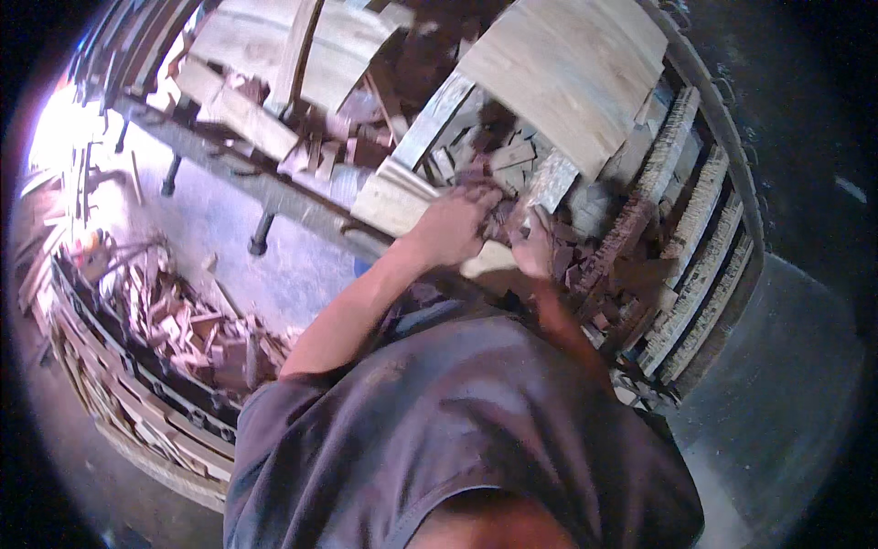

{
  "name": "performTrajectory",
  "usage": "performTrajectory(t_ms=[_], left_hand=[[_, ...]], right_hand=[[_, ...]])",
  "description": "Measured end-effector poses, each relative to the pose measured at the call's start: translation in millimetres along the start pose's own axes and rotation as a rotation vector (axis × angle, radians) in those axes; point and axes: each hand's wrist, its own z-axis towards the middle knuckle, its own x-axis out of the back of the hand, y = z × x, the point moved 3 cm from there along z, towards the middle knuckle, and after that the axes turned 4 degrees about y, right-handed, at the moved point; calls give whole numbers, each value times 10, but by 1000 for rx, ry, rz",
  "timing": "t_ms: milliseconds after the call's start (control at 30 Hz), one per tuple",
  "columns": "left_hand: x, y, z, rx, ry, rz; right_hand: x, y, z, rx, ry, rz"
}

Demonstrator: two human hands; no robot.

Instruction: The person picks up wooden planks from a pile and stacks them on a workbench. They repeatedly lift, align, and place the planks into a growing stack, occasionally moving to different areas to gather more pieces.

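Observation:
My left hand point(453, 225) is closed, its fingers curled down among small wood scraps; what it grips, if anything, is hidden. Close beside it, my right hand point(536, 245) is also closed, with thumb and fingers together at the near end of a light, rough-faced wooden bar point(554, 179). I cannot make out what lies inside its grip. Short wood offcuts point(512, 157) are heaped just beyond both hands. Left of my left hand lies a small stack of pale thin boards point(389, 203).
A wide pale panel point(569, 69) covers the scraps at the far side, with more boards point(352, 55) at far left. Rough-edged slats point(690, 206) run along the right. A metal rail with bolts point(261, 229) borders the left. Scrap wood point(197, 334) fills a bin at lower left.

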Motion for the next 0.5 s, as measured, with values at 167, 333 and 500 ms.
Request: performTrajectory(t_ms=[167,333,500], left_hand=[[-19,144,-1563,204,107,-269],[-245,-119,-2440,470,247,-327],[-318,-208,-2707,446,358,-375]], right_hand=[[-20,-303,-364,-197,-182,200],[-35,-496,-321,76,-245,148],[-322,-938,-266,254,-352,60]])
